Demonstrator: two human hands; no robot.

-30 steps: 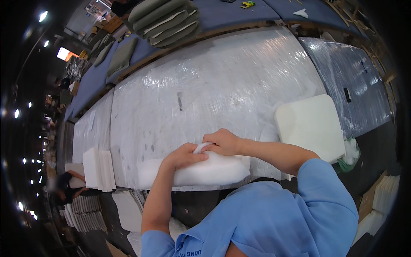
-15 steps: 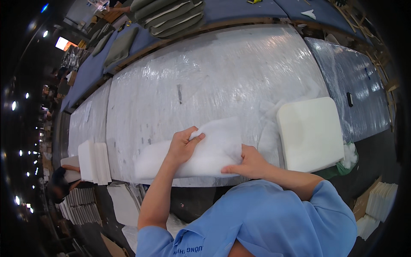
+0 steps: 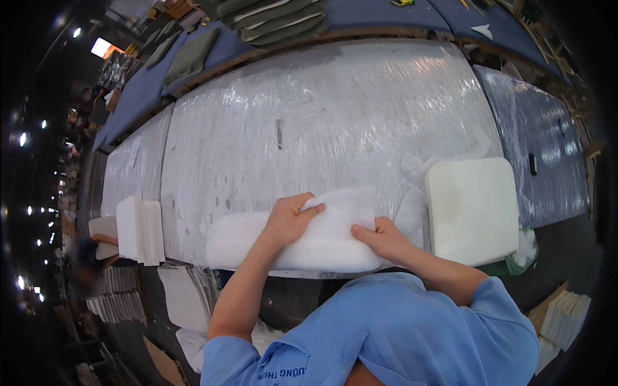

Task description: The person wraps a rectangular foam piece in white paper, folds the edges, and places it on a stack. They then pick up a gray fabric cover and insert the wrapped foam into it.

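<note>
A soft white sheet of fibre wadding [image 3: 347,209] lies folded over a thick, pad-like shape at the table's near edge; what is inside is hidden. My left hand [image 3: 290,220] pinches the upper edge of the wadding between thumb and fingers. At its right end my right hand [image 3: 381,239] grips the same wadding, thumb on top and fingers partly hidden behind. Beneath it is the table [image 3: 277,128], covered in clear plastic film.
To the right stands a stack of cream foam pads [image 3: 473,209] with rounded corners. More white pads [image 3: 138,228] stand at the left edge, near another person's arm [image 3: 105,239]. Grey-green cushions [image 3: 273,22] are piled on the blue far table [image 3: 367,16].
My right hand has moved up along the wadding's right end, and the near right corner now shows rounded and smooth. My left hand keeps its pinch. The view has shifted slightly.
</note>
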